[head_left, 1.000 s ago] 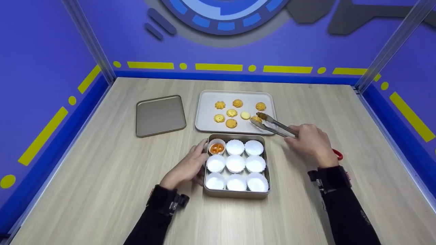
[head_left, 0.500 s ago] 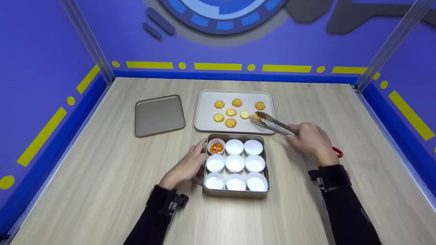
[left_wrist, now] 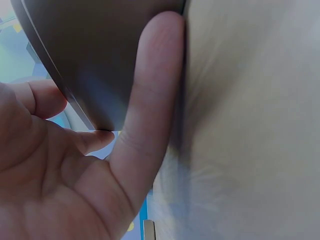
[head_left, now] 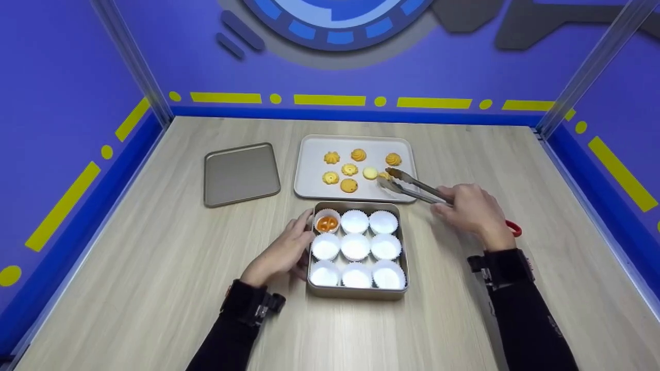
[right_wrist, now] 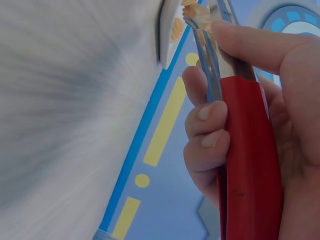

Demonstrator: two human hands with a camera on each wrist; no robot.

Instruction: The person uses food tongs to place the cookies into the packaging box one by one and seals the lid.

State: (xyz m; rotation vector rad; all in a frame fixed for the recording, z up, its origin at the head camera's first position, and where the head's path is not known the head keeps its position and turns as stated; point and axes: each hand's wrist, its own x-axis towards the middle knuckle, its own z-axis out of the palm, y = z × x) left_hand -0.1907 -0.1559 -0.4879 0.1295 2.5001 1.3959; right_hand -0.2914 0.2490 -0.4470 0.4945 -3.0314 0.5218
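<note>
Little changing: I'm watching right hand gripping tongs around cookie, left hand uncurled against tin; lift seemingly pending.

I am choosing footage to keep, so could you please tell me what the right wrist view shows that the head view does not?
Only the right wrist view: fingertips curled against the red handle and that handle's long side.

Only the head view: the left hand, the square tin, the nine paper cups and the brown tray.

Both: the right hand, the tongs, cookies, the pale tray and the blue wall.
</note>
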